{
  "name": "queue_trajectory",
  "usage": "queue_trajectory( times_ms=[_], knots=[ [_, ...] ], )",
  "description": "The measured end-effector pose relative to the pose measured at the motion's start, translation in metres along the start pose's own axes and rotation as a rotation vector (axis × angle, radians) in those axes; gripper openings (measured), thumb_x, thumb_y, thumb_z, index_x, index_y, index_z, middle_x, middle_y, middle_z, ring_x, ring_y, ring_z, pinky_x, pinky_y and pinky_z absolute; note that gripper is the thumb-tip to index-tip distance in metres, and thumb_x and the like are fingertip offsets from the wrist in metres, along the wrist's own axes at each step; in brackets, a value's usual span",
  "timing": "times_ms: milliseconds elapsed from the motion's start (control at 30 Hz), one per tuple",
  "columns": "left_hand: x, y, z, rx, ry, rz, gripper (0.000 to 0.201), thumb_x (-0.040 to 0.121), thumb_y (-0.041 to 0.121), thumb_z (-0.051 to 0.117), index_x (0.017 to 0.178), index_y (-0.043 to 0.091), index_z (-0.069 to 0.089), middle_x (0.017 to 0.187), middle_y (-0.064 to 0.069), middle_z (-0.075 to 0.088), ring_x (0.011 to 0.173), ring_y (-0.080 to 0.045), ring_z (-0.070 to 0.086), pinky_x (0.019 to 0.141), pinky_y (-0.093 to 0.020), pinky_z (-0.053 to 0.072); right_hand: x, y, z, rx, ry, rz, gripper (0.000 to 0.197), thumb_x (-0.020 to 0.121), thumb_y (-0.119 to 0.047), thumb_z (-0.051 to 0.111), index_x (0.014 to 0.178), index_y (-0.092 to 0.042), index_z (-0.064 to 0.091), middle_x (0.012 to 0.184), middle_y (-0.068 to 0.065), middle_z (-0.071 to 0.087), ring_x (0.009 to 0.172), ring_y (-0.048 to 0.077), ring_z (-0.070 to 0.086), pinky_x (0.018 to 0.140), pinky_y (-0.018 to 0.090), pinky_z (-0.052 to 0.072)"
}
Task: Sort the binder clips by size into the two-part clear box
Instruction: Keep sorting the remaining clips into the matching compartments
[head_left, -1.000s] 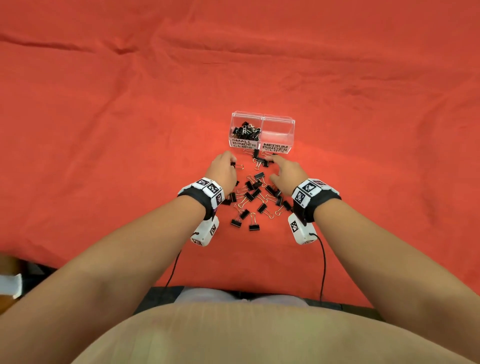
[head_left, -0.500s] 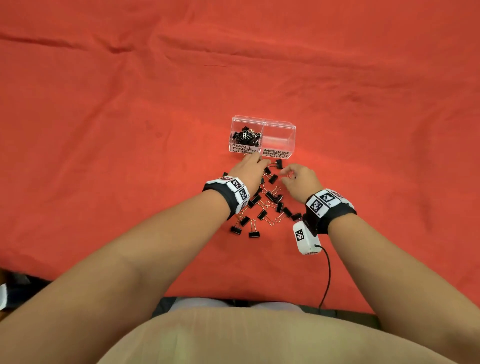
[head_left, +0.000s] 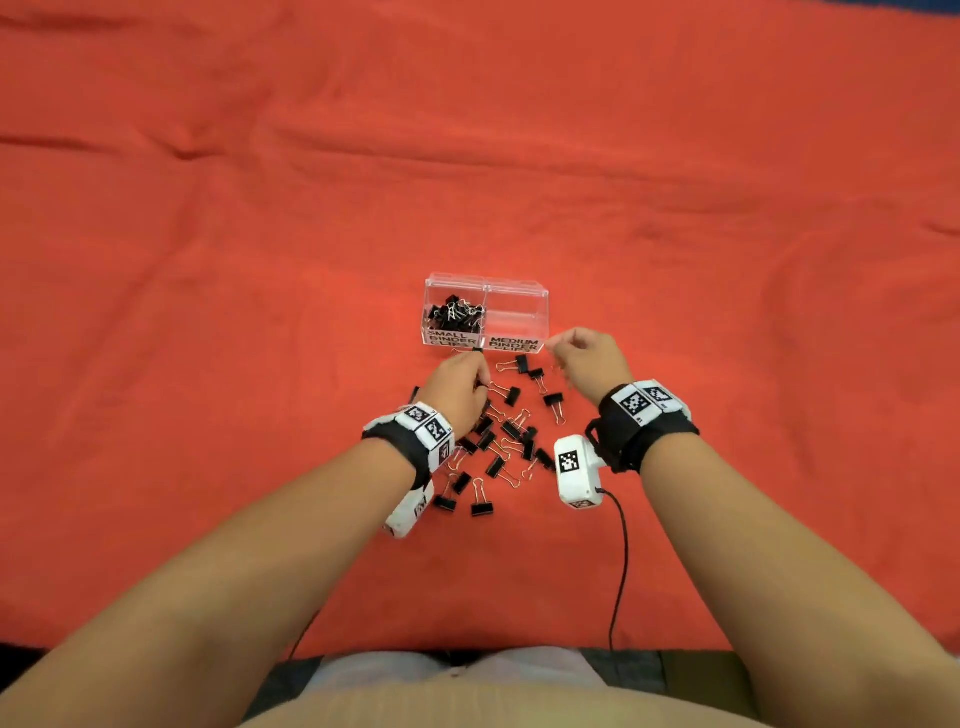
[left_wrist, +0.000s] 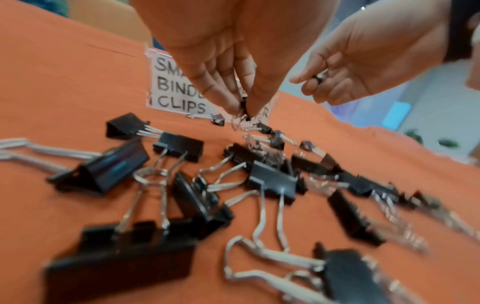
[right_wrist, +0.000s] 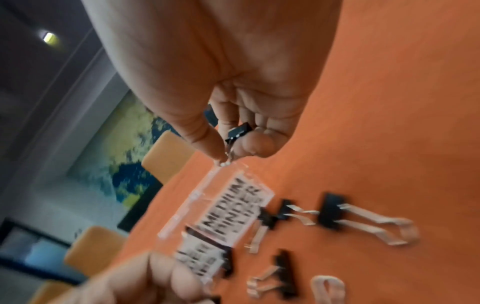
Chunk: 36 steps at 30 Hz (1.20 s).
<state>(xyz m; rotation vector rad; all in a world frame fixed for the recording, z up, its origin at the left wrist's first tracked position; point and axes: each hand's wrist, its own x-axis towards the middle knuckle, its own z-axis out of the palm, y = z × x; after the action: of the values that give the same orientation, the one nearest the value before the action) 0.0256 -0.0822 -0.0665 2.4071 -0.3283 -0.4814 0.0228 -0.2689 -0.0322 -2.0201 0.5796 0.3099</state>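
The clear two-part box (head_left: 519, 288) stands on the red cloth. Its left part, labelled SMALL BINDER CLIPS (left_wrist: 179, 90), holds several black clips (head_left: 454, 312); the right part, labelled MEDIUM (right_wrist: 233, 207), shows no clips. A pile of loose black binder clips (head_left: 509, 441) lies in front of it. My left hand (head_left: 478, 358) is low at the box's front and pinches a small clip (left_wrist: 242, 115) by its wire handles. My right hand (head_left: 553, 345) hovers at the box's right front corner, pinching a small black clip (right_wrist: 237, 130).
Red cloth (head_left: 260, 260) covers the whole table, wrinkled at the far left. A wrist camera cable (head_left: 621, 561) trails from my right wrist to the near edge. Larger clips (left_wrist: 116, 257) lie close under my left wrist.
My right hand has lifted off the pile with a small clip and moved up toward the box. My left hand has shifted from the pile's left side to the box front.
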Motion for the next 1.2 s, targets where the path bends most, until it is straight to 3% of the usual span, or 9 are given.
queue_trajectory(
  times_ms=[167,267,433,667,767,867,967,1067,1200],
  knots=[
    [-0.009,-0.013,-0.029,-0.131,0.164,-0.067,0.021,0.09,0.007,0.053,0.107,0.015,0.061,0.101,0.006,0.055,0.087,-0.009,0.05,0.086,-0.022,0.045,0.017,-0.046,0.027,0.101,-0.028,-0.08,0.02,0.089,-0.009,0.048,0.078,-0.016,0.064,0.073,0.004,0.063,0.059,0.015,0.057,0.064,0.034,0.052],
    [-0.005,-0.017,-0.047,-0.115,0.196,-0.094,0.022,0.092,0.007,0.051,0.109,0.015,0.062,0.102,0.003,0.053,0.083,-0.009,0.048,0.084,-0.022,0.044,0.022,-0.068,0.052,0.015,-0.077,-0.14,0.016,0.093,-0.012,0.049,0.094,-0.015,0.064,0.08,0.003,0.065,0.068,0.017,0.062,0.066,0.032,0.056],
    [0.014,-0.014,-0.068,-0.11,0.22,-0.096,0.02,0.091,0.007,0.053,0.106,0.015,0.064,0.108,-0.002,0.058,0.089,-0.014,0.055,0.087,-0.025,0.049,0.023,-0.081,0.066,-0.232,-0.137,-0.208,0.036,0.092,-0.002,0.042,0.123,-0.011,0.058,0.123,0.007,0.062,0.095,0.021,0.064,0.083,0.034,0.055],
    [0.053,-0.003,-0.077,-0.026,0.186,-0.063,0.019,0.089,0.004,0.051,0.102,0.011,0.063,0.108,-0.007,0.061,0.092,-0.02,0.058,0.088,-0.033,0.051,0.003,-0.029,0.025,-0.206,0.055,-0.089,0.031,0.09,-0.003,0.044,0.074,-0.023,0.061,0.093,0.007,0.07,0.066,0.02,0.063,0.059,0.035,0.056],
    [0.059,-0.001,-0.076,0.025,0.156,-0.051,0.02,0.088,0.002,0.05,0.101,0.01,0.064,0.108,-0.01,0.064,0.099,-0.026,0.06,0.091,-0.036,0.05,-0.007,0.001,0.02,-0.38,0.005,-0.038,0.025,0.089,-0.005,0.047,0.094,-0.014,0.069,0.097,0.011,0.07,0.062,0.019,0.059,0.058,0.029,0.051],
    [0.051,-0.002,-0.073,0.01,0.136,-0.03,0.022,0.089,0.004,0.052,0.107,0.012,0.062,0.11,-0.007,0.063,0.092,-0.021,0.059,0.089,-0.033,0.052,-0.009,0.015,0.032,-0.486,-0.026,-0.042,0.034,0.088,-0.01,0.047,0.118,-0.015,0.063,0.101,0.014,0.069,0.08,0.026,0.065,0.074,0.032,0.055],
    [0.031,-0.005,-0.067,0.018,0.126,0.004,0.023,0.09,0.008,0.055,0.11,0.017,0.061,0.112,-0.001,0.058,0.082,-0.012,0.055,0.082,-0.027,0.052,-0.007,0.02,0.047,-0.488,0.024,-0.048,0.032,0.087,-0.019,0.054,0.118,-0.013,0.062,0.096,0.014,0.07,0.085,0.029,0.067,0.078,0.037,0.056],
    [0.003,-0.014,-0.056,0.039,0.066,0.028,0.017,0.09,0.011,0.055,0.104,0.017,0.061,0.111,0.003,0.055,0.093,-0.011,0.055,0.086,-0.024,0.048,-0.005,0.023,0.053,-0.484,0.096,-0.03,0.028,0.087,-0.016,0.057,0.114,-0.012,0.063,0.108,0.015,0.065,0.098,0.032,0.063,0.085,0.036,0.052],
    [-0.029,-0.037,-0.036,0.163,-0.035,-0.009,0.023,0.089,0.013,0.055,0.111,0.019,0.058,0.114,-0.001,0.051,0.108,-0.018,0.05,0.095,-0.034,0.047,-0.006,0.032,0.053,-0.504,0.13,-0.047,0.023,0.088,-0.011,0.057,0.11,-0.007,0.061,0.12,0.016,0.051,0.106,0.033,0.056,0.096,0.037,0.043]
  ],
)
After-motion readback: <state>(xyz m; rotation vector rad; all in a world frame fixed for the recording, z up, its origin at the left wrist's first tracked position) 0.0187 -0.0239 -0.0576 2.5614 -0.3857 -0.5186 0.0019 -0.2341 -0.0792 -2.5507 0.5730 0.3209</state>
